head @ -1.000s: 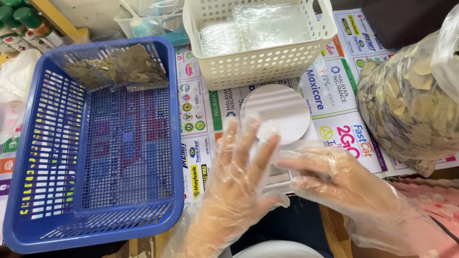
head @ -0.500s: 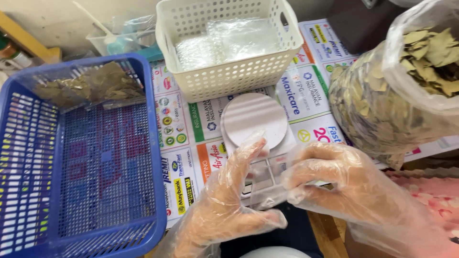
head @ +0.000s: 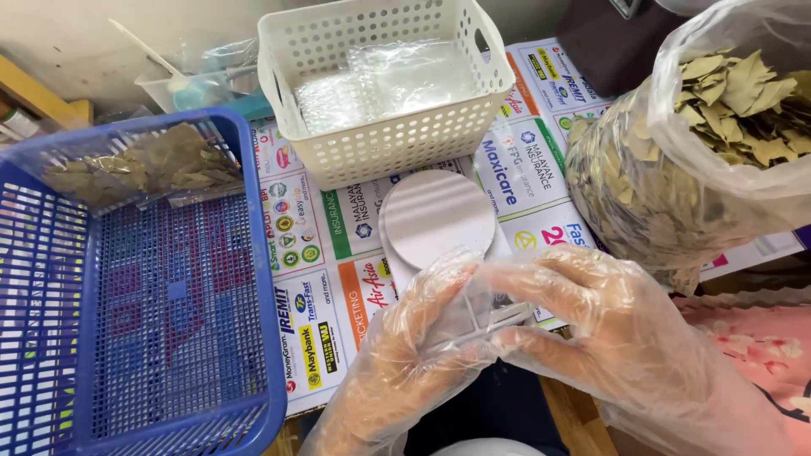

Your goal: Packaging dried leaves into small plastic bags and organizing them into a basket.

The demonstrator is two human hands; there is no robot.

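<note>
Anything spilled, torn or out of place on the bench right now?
Nothing stands out. The big bag of dried leaves bulges but shows no spill, the filled packet lies in the blue basket, and both gloved hands, left hand and right hand, hold a clear small bag.

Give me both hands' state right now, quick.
Left hand: gloved, grip closed on a small clear plastic bag.
Right hand: gloved, grip closed on the same bag, above the round white scale.

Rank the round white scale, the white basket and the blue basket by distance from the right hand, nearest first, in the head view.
From the right hand:
1. Round white scale, just beyond the fingertips.
2. White basket, farther back, past the scale.
3. Blue basket, far left.
</note>
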